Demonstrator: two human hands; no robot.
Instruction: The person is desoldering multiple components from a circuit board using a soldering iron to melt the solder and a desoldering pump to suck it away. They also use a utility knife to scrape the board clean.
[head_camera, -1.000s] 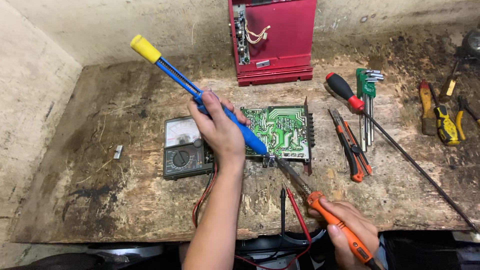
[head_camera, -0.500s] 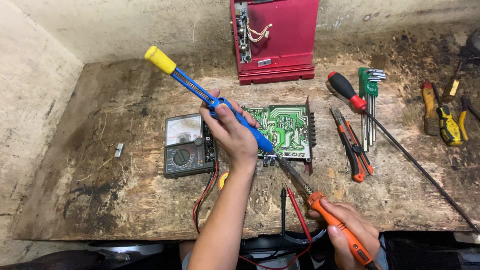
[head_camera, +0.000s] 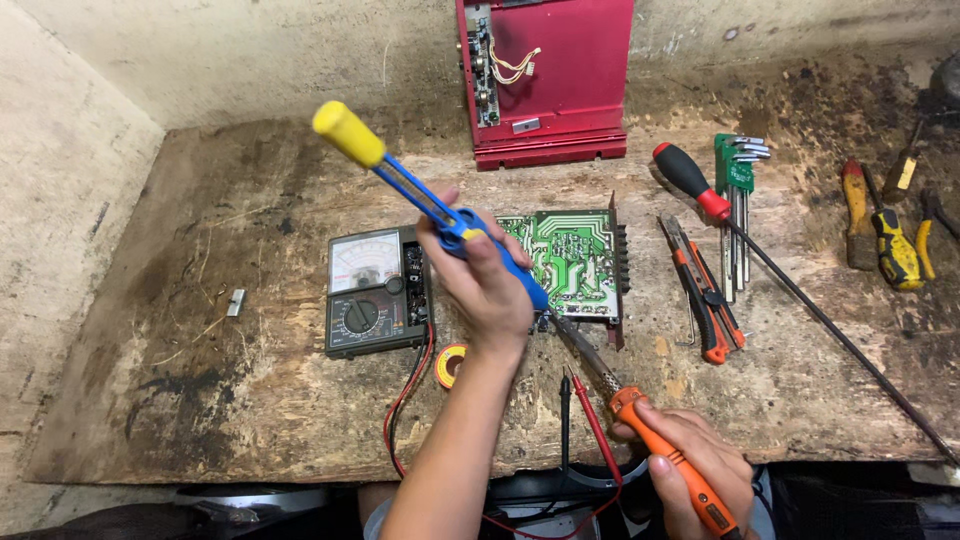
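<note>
My left hand (head_camera: 488, 285) grips a blue desoldering pump (head_camera: 430, 205) with a yellow plunger knob, tilted up to the left, its tip down at the near edge of a green circuit board (head_camera: 570, 260). My right hand (head_camera: 690, 465) holds an orange-handled soldering iron (head_camera: 640, 420) whose metal tip reaches the same spot on the board's near edge. The board lies flat on the worn wooden bench (head_camera: 200, 400).
A black analog multimeter (head_camera: 375, 290) lies left of the board, its red and black probes (head_camera: 580, 410) trailing off the front edge beside a small solder reel (head_camera: 450, 365). A red metal chassis (head_camera: 545, 75) stands at the back. Screwdrivers, hex keys (head_camera: 740, 190), pliers and cutters lie to the right.
The pump's yellow end and my left hand have shifted slightly rightward and toward me. My right hand and the soldering iron stay in place.
</note>
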